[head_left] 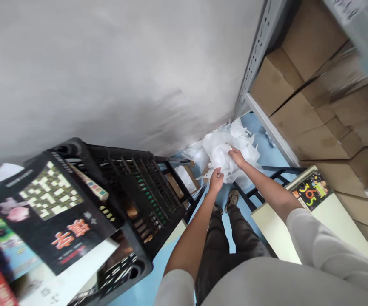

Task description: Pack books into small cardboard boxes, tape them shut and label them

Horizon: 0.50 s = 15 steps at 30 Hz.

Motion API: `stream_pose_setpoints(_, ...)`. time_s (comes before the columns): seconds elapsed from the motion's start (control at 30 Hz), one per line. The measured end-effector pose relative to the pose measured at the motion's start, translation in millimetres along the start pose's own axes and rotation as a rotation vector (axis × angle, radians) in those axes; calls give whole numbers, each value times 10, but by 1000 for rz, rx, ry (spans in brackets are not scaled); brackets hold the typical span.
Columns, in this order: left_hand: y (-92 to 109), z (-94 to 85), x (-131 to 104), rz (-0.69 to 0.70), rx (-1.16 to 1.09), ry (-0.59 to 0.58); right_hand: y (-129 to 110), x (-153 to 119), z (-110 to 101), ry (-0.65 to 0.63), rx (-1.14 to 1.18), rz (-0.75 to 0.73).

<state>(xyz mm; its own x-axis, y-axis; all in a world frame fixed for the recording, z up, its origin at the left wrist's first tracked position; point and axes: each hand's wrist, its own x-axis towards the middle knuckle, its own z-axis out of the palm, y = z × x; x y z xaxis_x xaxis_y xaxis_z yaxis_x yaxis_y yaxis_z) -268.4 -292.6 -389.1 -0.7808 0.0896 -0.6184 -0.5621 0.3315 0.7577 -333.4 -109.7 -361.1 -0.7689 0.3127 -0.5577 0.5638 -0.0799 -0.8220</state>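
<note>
– So, how far along with the crumpled, thin white sheeting (218, 148)?
– Partway, by the look: bunched loosely at the bare left hand (216, 181) and bare right hand (237, 157), near the smooth grey wall (113, 63), not flat or folded.
– And the fingers?
– On the left, curled close together at the near edge; on the right, reaching out against the sheeting. Truly pinched? Impossible to tell.
– Left over?
– Probably the jagged-edged white pieces (243, 131) behind, over the pale blue floor (262, 142), apparently untouched.

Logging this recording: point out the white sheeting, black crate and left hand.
White sheeting (217, 148), head view: crumpled middle.
Black crate (126, 187), head view: side wall.
Left hand (216, 181), head view: its back.
</note>
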Motion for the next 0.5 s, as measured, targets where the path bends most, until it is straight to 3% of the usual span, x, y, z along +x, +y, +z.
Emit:
stream_pose_setpoints(0.17, 463, -10, -113, 81, 37, 6, -528, -155, -229, 52, 122, -77)
stream_pose_setpoints(0.3, 861, -4, -271, 175, 60, -2, -814, -336, -424, 41, 186, -47)
stream_pose_setpoints(0.5, 1433, 62, -733, 283, -70, -29, -1194, -849, -808, -3, 202, -49)
